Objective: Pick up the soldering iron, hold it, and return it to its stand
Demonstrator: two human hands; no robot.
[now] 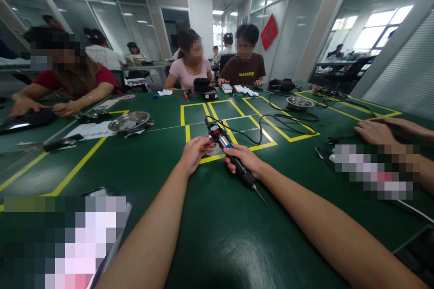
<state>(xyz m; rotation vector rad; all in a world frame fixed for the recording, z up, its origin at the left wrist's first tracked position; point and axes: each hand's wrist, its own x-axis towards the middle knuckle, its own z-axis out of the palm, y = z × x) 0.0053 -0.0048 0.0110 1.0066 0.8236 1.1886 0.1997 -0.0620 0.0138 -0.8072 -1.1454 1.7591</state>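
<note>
- Gripping the screwdriver [242, 172] in our right hand [245, 158], closed around its barrel.
- Our left hand [195, 151] is at its rear end; we cannot tell that hand's hold.
- We have it over the green table [206, 216].

The power screwdriver [242, 169] is black and silver with some blue, its cable [261, 132] black, the tabletop [217, 221] dark green patterned with yellow tape rectangles [187, 133], the bowls [144, 119] silver, the wall hanging [269, 32] red, and one shirt [244, 65] brown with yellow lettering [246, 74].
</note>
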